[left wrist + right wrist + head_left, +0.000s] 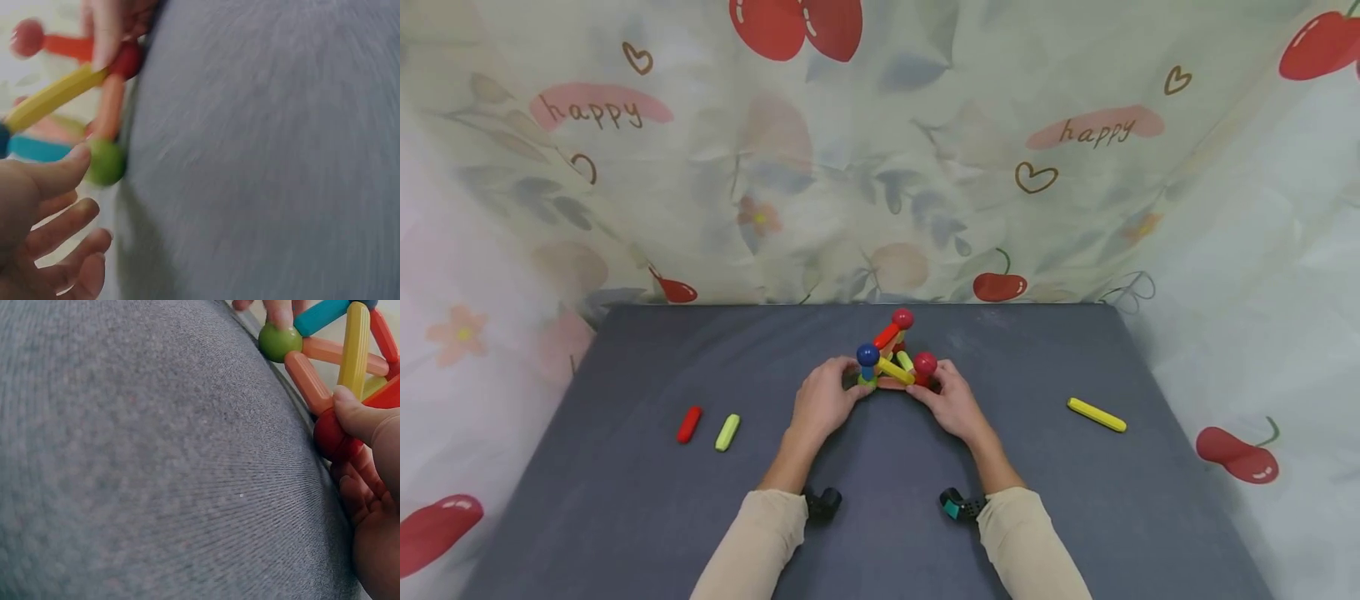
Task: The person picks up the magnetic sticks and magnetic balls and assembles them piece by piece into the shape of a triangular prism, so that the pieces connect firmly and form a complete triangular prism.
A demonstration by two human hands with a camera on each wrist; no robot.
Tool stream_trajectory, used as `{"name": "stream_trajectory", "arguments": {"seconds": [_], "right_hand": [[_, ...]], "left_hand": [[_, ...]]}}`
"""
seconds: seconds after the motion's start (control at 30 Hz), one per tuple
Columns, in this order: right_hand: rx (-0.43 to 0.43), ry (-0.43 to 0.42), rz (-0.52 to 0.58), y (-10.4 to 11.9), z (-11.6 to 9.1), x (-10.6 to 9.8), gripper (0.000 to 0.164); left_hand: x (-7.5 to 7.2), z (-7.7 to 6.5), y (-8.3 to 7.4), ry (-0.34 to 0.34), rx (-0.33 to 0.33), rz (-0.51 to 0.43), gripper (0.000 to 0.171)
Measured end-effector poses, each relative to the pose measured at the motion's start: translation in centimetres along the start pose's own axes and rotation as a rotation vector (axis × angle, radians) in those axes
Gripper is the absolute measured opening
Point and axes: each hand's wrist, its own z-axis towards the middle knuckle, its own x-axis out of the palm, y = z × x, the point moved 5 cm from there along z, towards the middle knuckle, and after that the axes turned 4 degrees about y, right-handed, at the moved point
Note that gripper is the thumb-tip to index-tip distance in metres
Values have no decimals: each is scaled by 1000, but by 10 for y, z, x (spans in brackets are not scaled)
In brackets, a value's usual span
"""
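Note:
A frame of coloured magnetic sticks and balls stands near the table's back edge, with a blue ball (868, 355) and two red balls on top. At its near left corner my left hand (826, 395) holds the green ball (107, 162) lightly; its thumb touches the ball, and the other fingers curl loosely beside it. My right hand (953, 402) pinches a low red ball (332, 432) at the near right corner, its thumb against the lower end of a yellow stick (354, 350). An orange stick (307, 381) joins these two corners. The left wrist view is blurred.
On the dark grey table (887, 517), a short red stick (688, 425) and a pale yellow-green stick (727, 432) lie at the left. A longer yellow stick (1097, 415) lies far right. Printed curtains (880, 208) hang behind and at both sides.

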Motion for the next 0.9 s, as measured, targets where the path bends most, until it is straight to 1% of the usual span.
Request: {"name": "stream_trajectory", "arguments": {"seconds": [0.1,0.17,0.23,0.33,0.43,0.5,0.6,0.77,0.83,0.9], "right_hand": [[-7,1,-4,-1,1,0,30],[-10,-6,-8,-2,1,-1,30],[-4,-3,-2,-2,0,-2,29],[6,13,1,-3,1,-1,30],[-2,25,-1,-3,2,0,31],[-5,15,6,-2,2,-1,32],[-2,-2,14,-2,2,-3,33],[6,2,20,-2,1,-2,33],[6,3,20,-2,1,0,33],[8,4,22,-2,1,3,33]], "left_hand": [[-20,-9,14,-14,0,-12,47],[-39,-19,27,-45,14,-22,48],[-59,-31,44,-90,17,-51,49],[-87,-53,71,-167,-13,-110,52],[-103,-72,95,-217,-82,-166,54],[-107,-81,109,-224,-126,-185,55],[-105,-87,122,-202,-177,-182,57],[-96,-92,130,-120,-222,-105,58],[-92,-92,132,-88,-246,-72,55],[-91,-92,132,-72,-274,-53,48]]}}
